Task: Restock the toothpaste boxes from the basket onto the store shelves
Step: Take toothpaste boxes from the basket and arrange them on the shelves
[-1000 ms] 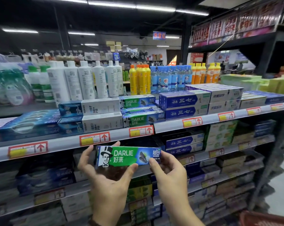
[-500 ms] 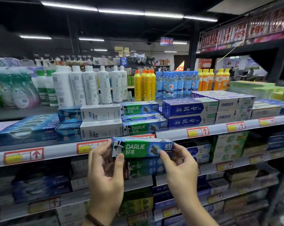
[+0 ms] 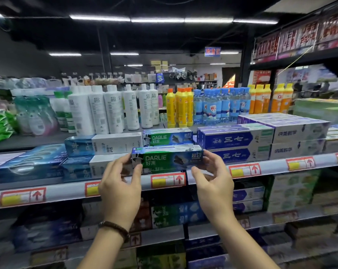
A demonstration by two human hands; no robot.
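shelf edge (image 3: 270, 168) ahead: our left hand (image 3: 119, 189) and right hand (image 3: 214, 187) pinch opposite ends of a green cardboard toothpaste box (image 3: 168, 159), parallel.

A black ceiling (image 3: 164, 39) runs overhead, crossed by long white tube lights (image 3: 157, 20) in rows that reach far back. The far wall (image 3: 28, 63) is grey and dim. A small blue sign (image 3: 212, 51) hangs far off, right of centre. On the right, a tall dark rack (image 3: 244, 55) carries red banners (image 3: 300, 33). Near, tiered shelves (image 3: 67, 193) bear red-and-yellow price tags (image 3: 168, 180).
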